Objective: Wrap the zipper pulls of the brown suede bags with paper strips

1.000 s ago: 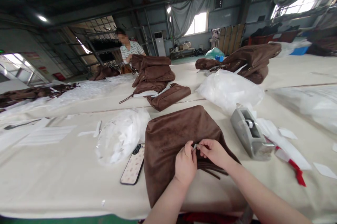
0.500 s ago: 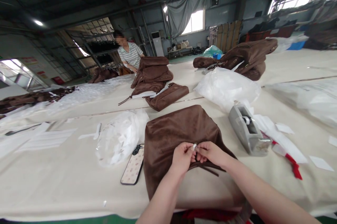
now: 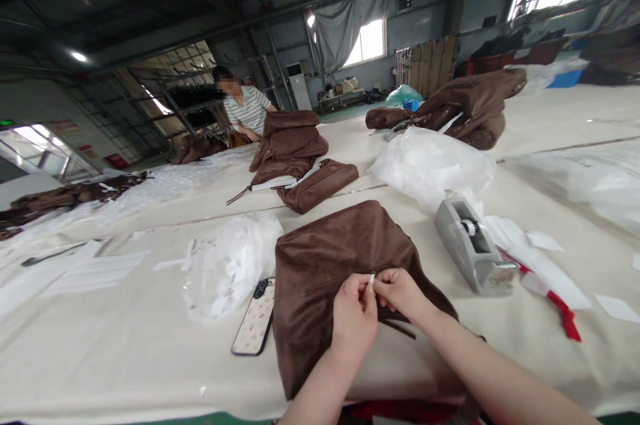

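A brown leather-look bag (image 3: 330,245) lies on the table directly before me, with a zip line across its face and a thin dark strap end at its near side. Over that zip, my left hand (image 3: 356,308) and my right hand (image 3: 400,292) meet with their fingers pinched. Between the fingertips shows a small white piece (image 3: 372,278), perhaps paper or wrapping; its exact kind is too small to tell. Both hands grip it from opposite sides. Part of the zip is hidden under my fingers.
Left of the bag lie a phone (image 3: 254,317) and a clear plastic bag of white scraps (image 3: 227,272). A grey tape dispenser (image 3: 473,248) stands at right, near red ribbon (image 3: 565,315). More brown bags (image 3: 290,138) are piled farther back, where a person (image 3: 247,105) stands.
My left hand has turned, its back now more toward me, and shifted slightly right, uncovering more of the zip line. The white piece stays pinched between both hands.
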A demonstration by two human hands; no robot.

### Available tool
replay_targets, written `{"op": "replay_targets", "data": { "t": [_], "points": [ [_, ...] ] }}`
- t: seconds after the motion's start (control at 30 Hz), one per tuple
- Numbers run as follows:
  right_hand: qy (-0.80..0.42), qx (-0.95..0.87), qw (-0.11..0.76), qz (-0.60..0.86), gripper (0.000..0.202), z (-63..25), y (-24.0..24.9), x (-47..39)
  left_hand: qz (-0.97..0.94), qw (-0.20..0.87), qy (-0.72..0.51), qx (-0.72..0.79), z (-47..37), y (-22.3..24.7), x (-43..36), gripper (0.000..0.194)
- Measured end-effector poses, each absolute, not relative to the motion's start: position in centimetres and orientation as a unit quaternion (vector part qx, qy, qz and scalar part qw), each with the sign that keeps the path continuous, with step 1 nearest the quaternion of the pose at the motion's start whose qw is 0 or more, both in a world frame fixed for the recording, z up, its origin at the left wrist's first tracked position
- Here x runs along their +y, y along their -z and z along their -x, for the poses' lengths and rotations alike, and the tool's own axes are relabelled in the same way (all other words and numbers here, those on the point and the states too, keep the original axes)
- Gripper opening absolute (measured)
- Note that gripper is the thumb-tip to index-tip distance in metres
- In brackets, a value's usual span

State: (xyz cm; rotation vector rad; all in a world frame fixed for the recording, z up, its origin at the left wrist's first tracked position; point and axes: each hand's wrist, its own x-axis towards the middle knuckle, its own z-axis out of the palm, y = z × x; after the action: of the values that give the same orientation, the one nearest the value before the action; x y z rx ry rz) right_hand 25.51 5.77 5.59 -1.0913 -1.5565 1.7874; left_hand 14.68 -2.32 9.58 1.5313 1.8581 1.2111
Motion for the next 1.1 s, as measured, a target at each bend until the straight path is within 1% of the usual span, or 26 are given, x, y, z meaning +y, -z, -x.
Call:
{"op": "replay_targets", "data": {
  "t": [0.07, 0.13, 0.2, 0.27, 0.33, 0.43, 0.47, 0.57, 0.63, 0.73, 0.87, 1.0, 1.1],
  "points": [
    [-0.678, -0.556, 0.282, 0.388, 0.024, -25.6, -5.8, 5.8, -0.559, 0.208, -0.435, 0.674, -14.7, -9.5, -2.3, 0.015],
    [-0.732, -0.508, 0.302, 0.339, 0.022, -25.9, -6.2, 5.7, -0.567, 0.19, -0.434, 0.673, -14.8, -9.3, -2.3, 0.016],
    [-0.788, -0.445, 0.314, 0.286, 0.026, -26.1, -6.6, 5.5, -0.579, 0.162, -0.434, 0.671, -14.8, -9.0, -2.4, 0.018],
    [-0.815, -0.411, 0.313, 0.262, 0.033, -26.2, -6.8, 5.4, -0.586, 0.133, -0.44, 0.668, -15.0, -8.7, -2.6, 0.02],
    [-0.821, -0.404, 0.309, 0.26, 0.033, -26.2, -6.9, 5.2, -0.576, 0.114, -0.448, 0.674, -15.1, -8.4, -2.8, 0.023],
    [-0.819, -0.408, 0.308, 0.26, 0.03, -26.1, -6.7, 4.9, -0.533, 0.106, -0.456, 0.704, -15.0, -8.2, -3.2, 0.037],
    [-0.818, -0.409, 0.31, 0.26, 0.031, -26.1, -6.6, 4.9, -0.521, 0.105, -0.453, 0.715, -14.9, -8.2, -3.3, 0.038],
    [-0.815, -0.415, 0.309, 0.26, 0.036, -26.1, -6.5, 5.0, -0.534, 0.097, -0.403, 0.737, -14.2, -8.6, -3.3, 0.015],
    [-0.817, -0.42, 0.303, 0.254, 0.038, -26.1, -6.6, 5.0, -0.566, 0.09, -0.369, 0.732, -13.9, -9.2, -3.2, 0.02],
    [-0.813, -0.437, 0.295, 0.246, 0.039, -26.2, -6.8, 5.1, -0.6, 0.07, -0.38, 0.701, -13.8, -9.8, -3.2, 0.018],
    [-0.805, -0.452, 0.294, 0.248, 0.042, -26.1, -6.7, 5.1, -0.638, 0.003, -0.362, 0.679, -13.9, -9.8, -3.5, 0.026],
    [-0.808, -0.438, 0.303, 0.253, 0.033, -26.2, -6.6, 5.1, -0.682, -0.054, -0.321, 0.655, -13.8, -9.3, -4.1, 0.028],
    [-0.807, -0.427, 0.308, 0.268, 0.033, -26.1, -6.6, 5.1, -0.687, -0.049, -0.319, 0.651, -13.8, -9.3, -4.3, 0.028]
  ]
}}
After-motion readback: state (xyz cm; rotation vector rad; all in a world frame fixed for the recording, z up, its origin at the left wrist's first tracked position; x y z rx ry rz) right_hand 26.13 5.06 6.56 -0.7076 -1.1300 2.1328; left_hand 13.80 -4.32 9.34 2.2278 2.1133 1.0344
